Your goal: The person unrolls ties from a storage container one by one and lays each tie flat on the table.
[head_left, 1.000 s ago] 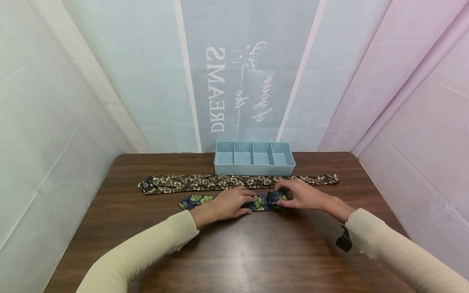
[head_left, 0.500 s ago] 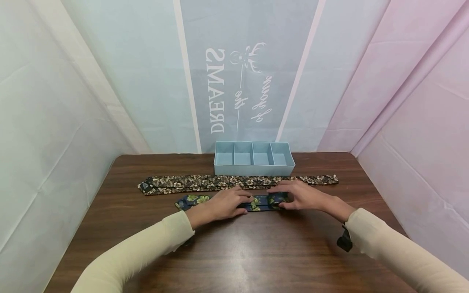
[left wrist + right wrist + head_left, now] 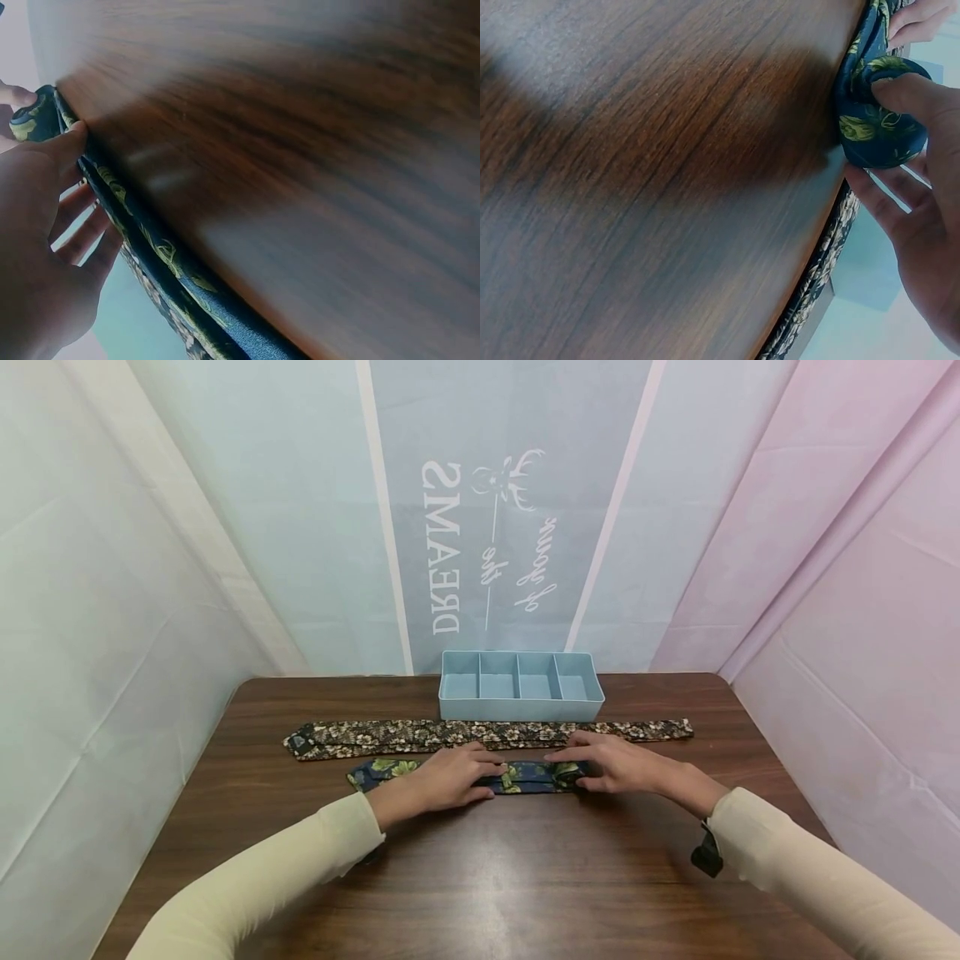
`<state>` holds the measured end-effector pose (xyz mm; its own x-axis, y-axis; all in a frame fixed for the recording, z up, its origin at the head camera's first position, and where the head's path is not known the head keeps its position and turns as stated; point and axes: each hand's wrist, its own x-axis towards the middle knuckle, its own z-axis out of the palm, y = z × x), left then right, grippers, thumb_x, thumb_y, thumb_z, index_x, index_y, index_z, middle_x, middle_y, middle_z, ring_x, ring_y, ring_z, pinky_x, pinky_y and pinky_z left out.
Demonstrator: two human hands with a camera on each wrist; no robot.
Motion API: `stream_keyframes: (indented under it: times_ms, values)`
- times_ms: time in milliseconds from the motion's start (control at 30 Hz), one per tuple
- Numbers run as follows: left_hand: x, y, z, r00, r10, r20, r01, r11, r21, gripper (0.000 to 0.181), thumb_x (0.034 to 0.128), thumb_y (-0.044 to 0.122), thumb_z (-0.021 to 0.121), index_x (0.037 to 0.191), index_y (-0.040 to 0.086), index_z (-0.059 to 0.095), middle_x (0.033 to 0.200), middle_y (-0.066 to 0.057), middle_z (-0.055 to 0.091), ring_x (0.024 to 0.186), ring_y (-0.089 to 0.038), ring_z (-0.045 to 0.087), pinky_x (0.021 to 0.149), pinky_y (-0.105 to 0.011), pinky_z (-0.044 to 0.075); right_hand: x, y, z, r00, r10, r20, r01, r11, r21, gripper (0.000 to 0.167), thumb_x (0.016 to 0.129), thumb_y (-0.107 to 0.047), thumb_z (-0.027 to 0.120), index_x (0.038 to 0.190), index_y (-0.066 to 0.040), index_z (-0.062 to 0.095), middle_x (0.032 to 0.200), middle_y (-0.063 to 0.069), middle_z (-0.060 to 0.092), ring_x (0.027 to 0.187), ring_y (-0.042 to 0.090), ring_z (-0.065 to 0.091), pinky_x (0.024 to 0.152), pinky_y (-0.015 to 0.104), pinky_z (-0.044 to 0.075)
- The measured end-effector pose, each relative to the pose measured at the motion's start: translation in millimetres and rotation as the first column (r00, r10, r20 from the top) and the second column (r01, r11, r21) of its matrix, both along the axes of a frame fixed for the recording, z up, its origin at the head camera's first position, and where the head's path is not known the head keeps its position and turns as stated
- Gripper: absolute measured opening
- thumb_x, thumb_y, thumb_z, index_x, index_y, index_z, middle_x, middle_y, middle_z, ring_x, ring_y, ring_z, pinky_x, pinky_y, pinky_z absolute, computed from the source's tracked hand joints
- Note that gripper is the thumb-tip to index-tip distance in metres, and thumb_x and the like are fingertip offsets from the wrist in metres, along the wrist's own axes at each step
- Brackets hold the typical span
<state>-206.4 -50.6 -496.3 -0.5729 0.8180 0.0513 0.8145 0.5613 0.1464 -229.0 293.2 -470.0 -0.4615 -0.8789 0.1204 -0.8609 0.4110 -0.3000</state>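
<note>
A navy necktie [image 3: 528, 774] with yellow-green flowers lies across the table, its right end wound into a roll [image 3: 881, 139]. My right hand [image 3: 618, 762] holds that roll between thumb and fingers. In the right wrist view the thumb [image 3: 904, 94] presses on the coil and the fingers are behind it. My left hand [image 3: 453, 777] is over the flat part of the tie, the thumb at the near edge and the fingers across at the far edge. The tie's pointed end [image 3: 363, 774] sticks out left of that hand.
Behind the navy tie, a dark necktie [image 3: 390, 737] with cream flowers lies stretched out flat. A light blue tray [image 3: 521, 710] with several compartments stands at the back of the brown wooden table [image 3: 480, 877]. Fabric sheets [image 3: 300, 527] hang around the table.
My left hand has slid left, and the tie's pointed end has moved left with it. The roll and my right hand stay at nearly the same spot, the right fingers slightly shifted.
</note>
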Motion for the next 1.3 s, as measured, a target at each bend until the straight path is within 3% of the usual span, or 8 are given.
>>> stream_keyframes:
  times_ms: [267, 500, 867, 1033, 1200, 1300]
  values:
    - [1.3, -11.9, -2.1, 1.000, -0.001, 0.011, 0.001, 1.000, 0.025, 0.049, 0.1047, 0.040, 0.068, 0.148, 0.016, 0.064, 0.152, 0.000, 0.061, 0.132, -0.021, 0.059, 0.105, -0.039, 0.056, 0.1, 3.5, -5.2, 1.000, 0.025, -0.014, -0.025, 1.000, -0.014, 0.054, 0.090, -0.008, 0.082, 0.141, -0.012, 0.067, 0.116, 0.003, 0.058, 0.074, 0.002, 0.041, 0.063, 0.021, 0.043]
    - [3.3, -19.6, -3.6, 0.999, 0.021, 0.044, -0.022, 0.999, 0.043, 0.047, 0.1050, 0.038, 0.068, 0.143, 0.011, 0.067, 0.152, -0.002, 0.061, 0.139, -0.028, 0.055, 0.115, -0.044, 0.049, 2.2, 5.5, -8.5, 1.000, 0.002, -0.027, -0.003, 1.000, -0.029, 0.052, 0.087, -0.005, 0.084, 0.136, -0.010, 0.066, 0.128, 0.005, 0.063, 0.096, 0.011, 0.061, 0.075, 0.033, 0.056]
    - [6.1, -23.9, -1.0, 0.999, 0.021, 0.026, -0.021, 0.999, 0.031, 0.047, 0.1058, 0.038, 0.067, 0.144, 0.012, 0.066, 0.153, -0.001, 0.061, 0.135, -0.024, 0.058, 0.110, -0.042, 0.054, 3.0, 6.0, -8.0, 0.999, -0.050, 0.008, 0.050, 0.997, -0.051, 0.053, 0.086, -0.006, 0.086, 0.133, -0.008, 0.063, 0.128, 0.004, 0.064, 0.070, 0.000, 0.048, 0.068, 0.028, 0.051]
    - [6.6, -27.1, -1.0, 1.000, 0.014, 0.018, -0.015, 0.999, 0.030, 0.046, 0.1057, 0.038, 0.067, 0.144, 0.012, 0.067, 0.153, -0.002, 0.060, 0.139, -0.030, 0.056, 0.114, -0.044, 0.050, 3.4, 7.8, -9.4, 0.997, -0.068, 0.035, 0.069, 0.996, -0.053, 0.053, 0.087, -0.007, 0.086, 0.134, -0.010, 0.062, 0.126, 0.004, 0.064, 0.065, -0.004, 0.046, 0.063, 0.023, 0.049]
    - [5.1, -27.3, -0.7, 0.998, 0.032, 0.049, -0.033, 0.999, 0.026, 0.046, 0.1044, 0.037, 0.069, 0.142, 0.011, 0.068, 0.153, -0.004, 0.060, 0.144, -0.035, 0.053, 0.123, -0.047, 0.039, 2.7, 8.2, -12.4, 0.999, -0.036, -0.014, 0.035, 0.996, -0.080, 0.056, 0.085, -0.007, 0.087, 0.138, -0.010, 0.065, 0.124, 0.003, 0.063, 0.066, -0.002, 0.042, 0.061, 0.021, 0.046]
    - [3.9, -23.6, 1.6, 0.998, 0.053, 0.043, -0.054, 0.998, 0.026, 0.046, 0.1012, 0.037, 0.074, 0.138, 0.010, 0.070, 0.147, -0.006, 0.065, 0.139, -0.030, 0.058, 0.120, -0.045, 0.044, 2.3, 8.4, -14.1, 0.999, -0.015, -0.047, 0.011, 0.996, -0.089, 0.058, 0.084, -0.006, 0.087, 0.139, -0.012, 0.068, 0.119, 0.002, 0.061, 0.068, -0.001, 0.039, 0.060, 0.019, 0.043]
